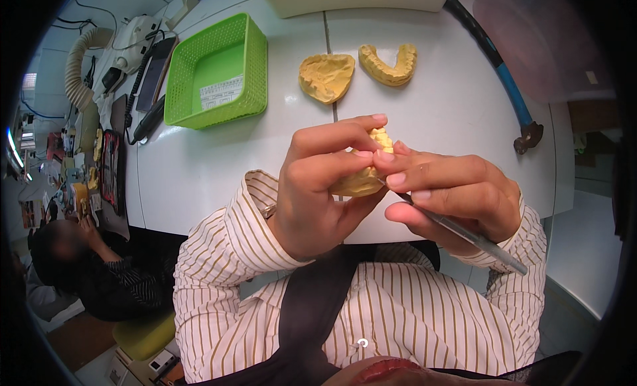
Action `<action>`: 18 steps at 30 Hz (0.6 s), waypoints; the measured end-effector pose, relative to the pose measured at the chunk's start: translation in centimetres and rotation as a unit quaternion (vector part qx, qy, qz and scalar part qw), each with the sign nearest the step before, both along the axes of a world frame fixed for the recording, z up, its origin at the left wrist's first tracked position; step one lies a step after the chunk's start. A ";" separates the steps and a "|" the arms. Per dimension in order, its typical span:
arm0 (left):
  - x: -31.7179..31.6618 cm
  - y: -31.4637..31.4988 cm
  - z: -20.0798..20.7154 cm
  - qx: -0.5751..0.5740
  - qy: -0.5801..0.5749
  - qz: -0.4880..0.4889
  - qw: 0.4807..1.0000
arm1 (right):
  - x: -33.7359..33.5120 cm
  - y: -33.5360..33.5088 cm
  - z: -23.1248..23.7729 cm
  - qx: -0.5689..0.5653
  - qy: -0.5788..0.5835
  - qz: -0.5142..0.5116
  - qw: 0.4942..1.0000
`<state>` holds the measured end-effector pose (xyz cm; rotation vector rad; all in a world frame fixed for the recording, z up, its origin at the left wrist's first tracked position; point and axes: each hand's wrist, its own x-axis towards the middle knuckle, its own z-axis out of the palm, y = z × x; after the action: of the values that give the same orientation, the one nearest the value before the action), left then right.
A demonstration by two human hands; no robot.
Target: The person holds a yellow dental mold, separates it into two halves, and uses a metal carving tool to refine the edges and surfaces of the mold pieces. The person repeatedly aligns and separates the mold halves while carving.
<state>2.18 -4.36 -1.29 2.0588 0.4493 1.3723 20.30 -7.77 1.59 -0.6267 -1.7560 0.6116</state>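
Observation:
My left hand (325,173) is wrapped round a yellow plaster dental cast (358,184), its row of teeth showing above the fingers. In my right hand (458,190) is a slim metal carving knife (464,232), held like a pen. Its grey knurled handle slants down to the right, and the tip meets the side of the cast, partly hidden by my fingers. Both hands meet at the cast, above the table's near edge. Beyond them on the white table (285,144) lie a rounded yellow plaster cast (326,77) and a horseshoe-shaped one with teeth (390,66).
A green perforated basket (249,74) holding a printed paper stands at the left. A hammer (509,80) with a blue and black handle lies at the right. At the far edge is a pale bin (352,2). Another person (93,266) sits at the left.

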 end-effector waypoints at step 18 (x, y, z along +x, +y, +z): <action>0.1 0.5 -0.5 0.110 0.044 0.087 0.989 | -0.6 0.0 -0.7 0.056 -0.024 -0.036 0.997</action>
<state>2.29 -3.87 -1.76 2.3132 0.5481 1.4936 19.69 -7.76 0.93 -0.6283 -1.7913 0.4480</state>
